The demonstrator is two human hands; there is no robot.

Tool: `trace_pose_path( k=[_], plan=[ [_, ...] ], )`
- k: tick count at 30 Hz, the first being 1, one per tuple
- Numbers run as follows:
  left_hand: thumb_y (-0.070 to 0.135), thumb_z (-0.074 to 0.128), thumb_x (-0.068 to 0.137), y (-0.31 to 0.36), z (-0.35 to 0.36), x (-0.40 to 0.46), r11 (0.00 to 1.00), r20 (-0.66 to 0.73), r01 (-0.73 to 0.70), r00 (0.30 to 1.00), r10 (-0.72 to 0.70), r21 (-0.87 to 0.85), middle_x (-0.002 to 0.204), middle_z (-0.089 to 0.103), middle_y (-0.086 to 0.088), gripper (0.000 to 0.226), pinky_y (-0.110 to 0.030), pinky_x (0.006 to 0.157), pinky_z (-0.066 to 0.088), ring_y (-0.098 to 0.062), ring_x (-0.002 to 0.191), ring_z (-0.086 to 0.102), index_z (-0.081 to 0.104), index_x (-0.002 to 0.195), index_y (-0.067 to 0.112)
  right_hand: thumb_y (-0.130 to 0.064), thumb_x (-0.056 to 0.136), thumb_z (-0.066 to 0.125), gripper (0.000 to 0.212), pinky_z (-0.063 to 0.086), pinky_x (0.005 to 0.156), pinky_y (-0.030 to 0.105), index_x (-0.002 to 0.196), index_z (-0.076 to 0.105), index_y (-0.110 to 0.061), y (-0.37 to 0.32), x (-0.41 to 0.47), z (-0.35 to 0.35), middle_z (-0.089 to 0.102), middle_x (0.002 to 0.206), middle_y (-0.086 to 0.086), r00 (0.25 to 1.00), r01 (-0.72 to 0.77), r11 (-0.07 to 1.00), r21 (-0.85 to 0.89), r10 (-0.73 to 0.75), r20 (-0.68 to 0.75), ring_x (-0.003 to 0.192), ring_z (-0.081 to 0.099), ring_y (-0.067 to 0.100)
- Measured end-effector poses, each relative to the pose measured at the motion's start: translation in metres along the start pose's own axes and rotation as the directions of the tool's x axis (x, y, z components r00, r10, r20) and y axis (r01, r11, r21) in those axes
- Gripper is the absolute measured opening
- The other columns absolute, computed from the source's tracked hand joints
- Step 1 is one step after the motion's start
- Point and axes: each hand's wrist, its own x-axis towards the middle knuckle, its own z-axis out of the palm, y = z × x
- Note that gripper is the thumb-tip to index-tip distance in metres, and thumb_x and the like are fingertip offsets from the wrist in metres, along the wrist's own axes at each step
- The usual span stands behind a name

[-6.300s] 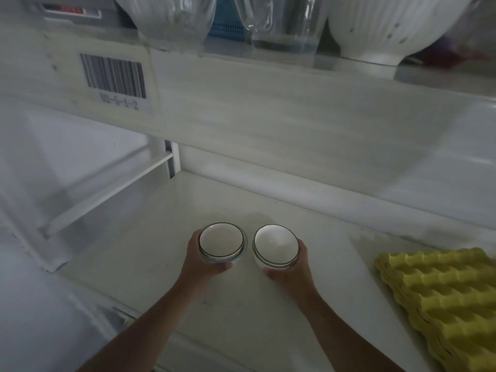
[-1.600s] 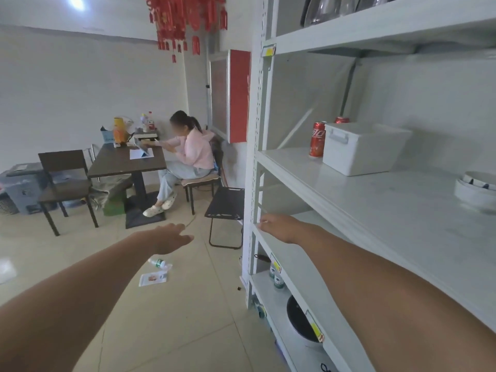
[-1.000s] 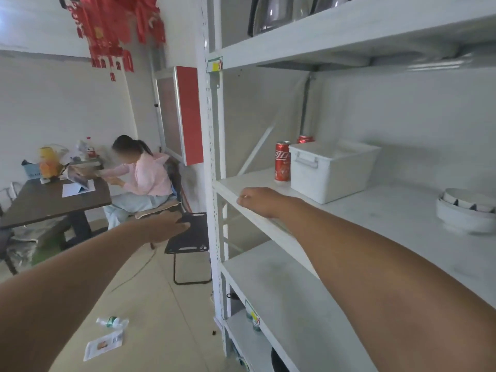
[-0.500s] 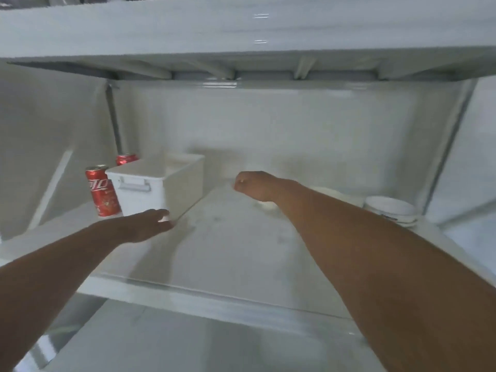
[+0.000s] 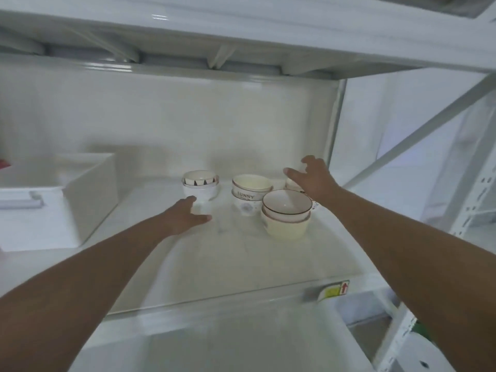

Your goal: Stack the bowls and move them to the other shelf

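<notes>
Several small bowls stand in stacked pairs on a white shelf (image 5: 241,264). At the back left is a white stack with a black-and-white patterned bowl (image 5: 200,184) on top. In the middle a cream bowl marked SUNNY (image 5: 251,189) sits in another. Nearest is a dark-rimmed bowl (image 5: 286,208) set in a cream bowl (image 5: 285,229). Another bowl (image 5: 294,185) is partly hidden behind my right hand (image 5: 312,178), which hovers open above it. My left hand (image 5: 185,217) is open just in front of the patterned stack, holding nothing.
A white plastic bin (image 5: 53,202) with a handle fills the shelf's left side. The shelf above (image 5: 241,30) hangs low overhead. A grey diagonal brace (image 5: 418,127) and a perforated upright (image 5: 475,200) bound the right side. A yellow label (image 5: 334,291) marks the front edge.
My view has swung from the room and the shelf's left end to its right part. Both hands have reached in, empty, close to the stacked bowls.
</notes>
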Motion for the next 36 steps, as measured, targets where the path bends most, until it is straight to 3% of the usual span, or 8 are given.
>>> trace_pose_path(
  k=[9,13,16,22,26,29,33,36],
  plan=[
    [0.039,0.086,0.062,0.038,0.044,0.033,0.941,-0.107,-0.08,0.993,0.047,-0.329,0.143,0.039,-0.004,0.111,-0.029,0.098,0.037,-0.022,0.133,0.04,0.024,0.149,0.009,-0.082,0.054,0.063,0.119,0.044,0.112,0.046,0.15,0.037,-0.017,0.053,-0.044,0.005,0.054,0.142,0.006,0.986,-0.154,0.933,0.326,0.125,0.108,0.128,0.056,0.026],
    [0.037,0.089,0.049,0.046,0.056,0.041,0.895,-0.094,-0.055,0.995,0.014,-0.443,0.123,0.039,0.003,0.122,-0.027,0.088,0.034,-0.016,0.114,0.042,0.022,0.147,0.012,-0.068,0.054,0.079,0.114,0.047,0.1,0.032,0.149,0.038,-0.019,0.066,-0.056,0.011,0.06,0.128,-0.004,0.98,-0.123,0.916,0.383,0.052,0.19,0.117,0.06,0.015],
    [0.055,0.082,0.024,0.051,0.062,0.047,0.873,-0.079,-0.052,0.997,0.015,-0.485,0.133,0.036,0.002,0.148,-0.031,0.1,0.036,-0.017,0.125,0.039,0.014,0.15,0.016,-0.035,0.069,0.093,0.074,0.053,0.086,0.016,0.131,0.054,-0.024,0.07,-0.058,0.023,0.067,0.127,-0.003,0.965,-0.069,0.889,0.453,-0.055,0.255,0.107,0.066,-0.004],
    [0.038,0.093,0.046,0.06,0.077,0.065,0.829,-0.097,-0.113,0.993,0.071,-0.548,0.158,0.019,-0.006,0.142,-0.04,0.113,0.03,-0.024,0.143,0.026,0.003,0.154,0.021,-0.022,0.056,0.099,0.097,0.047,0.109,0.059,0.141,0.055,-0.008,0.08,-0.047,0.05,0.068,0.134,0.011,0.933,0.158,0.822,0.547,-0.305,0.189,0.129,0.062,0.031],
    [0.038,0.095,0.038,0.065,0.087,0.078,0.73,-0.188,-0.21,0.976,0.113,-0.65,0.15,0.029,-0.005,0.135,-0.045,0.103,0.046,-0.024,0.133,0.043,0.015,0.146,0.031,-0.007,0.059,0.096,0.092,0.047,0.109,0.059,0.14,0.054,-0.004,0.083,-0.04,0.055,0.067,0.135,0.015,0.946,0.161,0.813,0.559,-0.288,0.146,0.129,0.062,0.034],
    [0.022,0.097,0.042,0.066,0.093,0.085,0.713,-0.258,-0.308,0.949,0.182,-0.63,0.13,0.054,-0.005,0.106,-0.029,0.083,0.055,-0.018,0.115,0.061,0.036,0.128,0.019,0.001,0.063,0.093,0.089,0.046,0.109,0.061,0.142,0.053,-0.006,0.089,-0.037,0.058,0.066,0.137,0.015,0.949,0.142,0.785,0.603,-0.281,0.142,0.13,0.06,0.035],
    [0.027,0.094,0.036,0.068,0.099,0.092,0.667,-0.293,-0.363,0.93,0.221,-0.651,0.121,0.057,0.002,0.11,-0.019,0.08,0.054,-0.006,0.103,0.063,0.035,0.129,0.014,0.01,0.066,0.087,0.085,0.045,0.111,0.06,0.143,0.053,-0.006,0.094,-0.038,0.06,0.066,0.137,0.016,0.944,0.114,0.739,0.664,-0.288,0.159,0.131,0.06,0.035],
    [0.032,0.097,0.038,0.067,0.101,0.1,0.671,-0.295,-0.353,0.933,0.205,-0.652,0.122,0.062,0.0,0.11,-0.03,0.087,0.057,-0.01,0.105,0.066,0.04,0.131,0.014,0.008,0.066,0.086,0.082,0.045,0.111,0.059,0.141,0.056,-0.006,0.09,-0.037,0.06,0.067,0.136,0.015,0.938,0.094,0.716,0.691,-0.298,0.18,0.13,0.061,0.034]
  ],
)
